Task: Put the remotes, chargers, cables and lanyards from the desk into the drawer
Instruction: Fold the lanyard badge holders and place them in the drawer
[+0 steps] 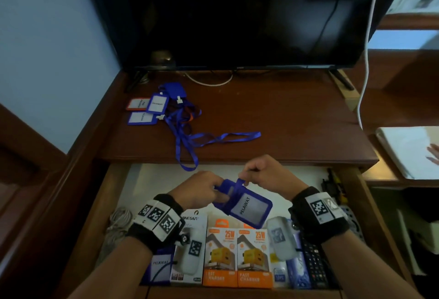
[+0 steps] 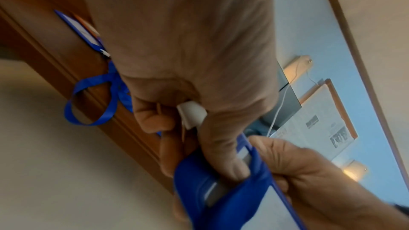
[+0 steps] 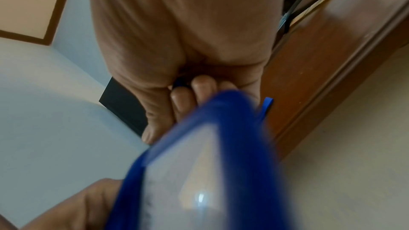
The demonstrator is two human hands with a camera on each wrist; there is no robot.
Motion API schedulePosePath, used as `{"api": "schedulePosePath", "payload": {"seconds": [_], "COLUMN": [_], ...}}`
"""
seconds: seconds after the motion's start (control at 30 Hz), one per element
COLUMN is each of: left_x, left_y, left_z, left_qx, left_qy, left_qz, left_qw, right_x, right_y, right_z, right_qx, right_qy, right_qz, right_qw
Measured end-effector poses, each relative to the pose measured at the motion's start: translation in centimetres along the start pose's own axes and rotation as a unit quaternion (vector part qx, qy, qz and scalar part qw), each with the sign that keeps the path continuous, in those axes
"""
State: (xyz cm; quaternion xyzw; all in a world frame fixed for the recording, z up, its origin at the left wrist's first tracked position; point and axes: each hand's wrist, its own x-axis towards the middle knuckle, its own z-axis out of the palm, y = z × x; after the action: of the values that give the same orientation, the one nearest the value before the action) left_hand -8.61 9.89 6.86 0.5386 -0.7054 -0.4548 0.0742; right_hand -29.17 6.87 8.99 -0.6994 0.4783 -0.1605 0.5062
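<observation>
Head view: both hands hold blue badge holder over open drawer. Left hand grips its edge and white clip; right hand pinches strap loop. White card reads PELAWAT. More lanyards on counter at 11 o'clock.

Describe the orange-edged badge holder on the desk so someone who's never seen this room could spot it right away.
Start at the dark TV standing at the back of the wooden desk, then look down to the desk's left side, where a pile of lanyards lies. The orange-edged badge holder sits at the pile's far left. The other holders there have blue frames; this one's is orange.
</observation>
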Motion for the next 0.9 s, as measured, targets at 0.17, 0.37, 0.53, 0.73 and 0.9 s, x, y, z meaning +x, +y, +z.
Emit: {"api": "schedulePosePath", "payload": {"seconds": [0.17,0.37,0.53,0.73,0.9], "left_x": [-1.2,-1.5,-1.2,-2.5,-4.0], "left_y": [-0.1,0.5,1.2,0.2,-2.5], "left_z": [-1.6,-2.0,-2.4,-3.2,-4.1], "left_qx": [-0.205,-0.347,-0.444,-0.512,-0.488], "left_qy": [0.045,0.172,0.263,0.295,0.323], "left_qz": [0.063,0.145,0.166,0.145,0.082], "left_qw": [0.976,0.911,0.841,0.793,0.807], "right_x": [0.0,1.2,3.3,4.8,5.9], "right_y": [0.2,-1.7,-3.6,-5.9,-6.1], "right_z": [0.3,1.9,3.7,5.7,7.5], "right_qx": [0.15,0.303,0.337,0.314,0.287], "right_qy": [0.015,0.027,0.041,-0.019,-0.062], "right_qz": [-0.028,-0.08,-0.071,-0.052,-0.015], "right_qw": [0.988,0.949,0.938,0.948,0.956]}}
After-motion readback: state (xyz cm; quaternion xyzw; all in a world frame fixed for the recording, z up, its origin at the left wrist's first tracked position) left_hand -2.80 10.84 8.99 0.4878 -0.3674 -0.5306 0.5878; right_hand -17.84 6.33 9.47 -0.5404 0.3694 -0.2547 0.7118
